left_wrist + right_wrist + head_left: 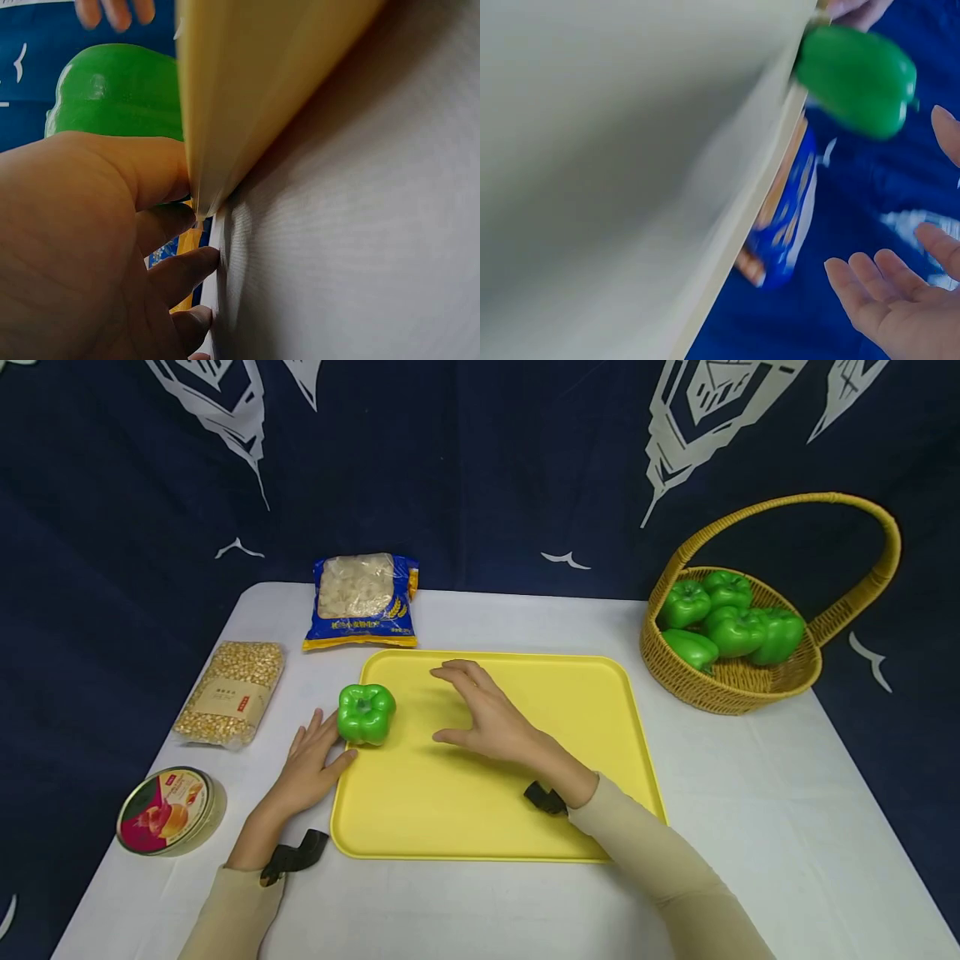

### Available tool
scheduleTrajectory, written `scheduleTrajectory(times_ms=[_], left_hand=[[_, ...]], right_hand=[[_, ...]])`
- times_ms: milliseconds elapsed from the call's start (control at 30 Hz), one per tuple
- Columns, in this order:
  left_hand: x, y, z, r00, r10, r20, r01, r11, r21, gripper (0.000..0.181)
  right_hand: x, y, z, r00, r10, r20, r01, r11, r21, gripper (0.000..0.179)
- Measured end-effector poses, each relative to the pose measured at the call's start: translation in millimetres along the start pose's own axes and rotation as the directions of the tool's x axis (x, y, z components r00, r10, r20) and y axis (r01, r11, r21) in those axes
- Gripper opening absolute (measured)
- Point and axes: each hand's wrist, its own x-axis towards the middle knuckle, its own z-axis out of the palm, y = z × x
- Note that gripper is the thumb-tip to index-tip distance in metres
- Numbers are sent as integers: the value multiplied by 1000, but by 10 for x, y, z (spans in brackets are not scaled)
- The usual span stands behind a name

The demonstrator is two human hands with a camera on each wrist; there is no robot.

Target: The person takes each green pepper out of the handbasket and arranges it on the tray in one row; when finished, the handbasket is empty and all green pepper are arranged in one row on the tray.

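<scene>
Quietly, a person in beige sleeves [648, 856] worked at a white-covered table [420, 910], one hand to either side of a green pepper [366, 714]. The pepper sat at the left edge of a yellow tray [450, 818], toward its far corner. The left hand [306, 777] rested by that edge, its thumb at the rim and its fingers loosely spread just outside it; I could not tell whether the fingertips touched the pepper. The right hand [495, 718] hung above the tray, well apart from the left, its fingers spread and its thumb held away from them, with a gap between it and the pepper. Black straps [296, 857] circled both wrists. Behind the tray lay a blue bag [360, 602] with a clear window. To the left, a pack of yellow kernels [228, 693] lay flat, and nearer the person stood a round container [168, 814] with fruit pictured on its lid. At the far right, a wicker basket [678, 681] with a tall handle held more peppers [731, 631], all green. A dark blue cloth [480, 468] with white designs hung behind the table.
</scene>
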Motion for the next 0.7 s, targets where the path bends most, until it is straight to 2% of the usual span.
scheduleTrajectory(times_ms=[200, 367, 500, 600, 700], left_hand=[[15, -14, 17, 1000, 4, 7, -4, 1000, -1, 63], [19, -20, 15, 1000, 1, 14, -1, 1000, 0, 64], [12, -22, 11, 1000, -11, 15, 11, 1000, 6, 64], [12, -21, 7, 1000, -13, 15, 13, 1000, 7, 64], [9, -18, 6, 1000, -14, 14, 14, 1000, 4, 64]], right_hand=[[-365, 339, -364, 988, 66, -136, -67, 998, -5, 77], [-716, 619, -743, 950, 129, -286, -139, 990, -12, 77], [-1005, 819, -1085, 893, 194, -406, -236, 970, -55, 75], [-1188, 927, -1340, 835, 249, -491, -323, 944, -72, 74], [-1325, 997, -1563, 768, 291, -571, -393, 918, -60, 72]])
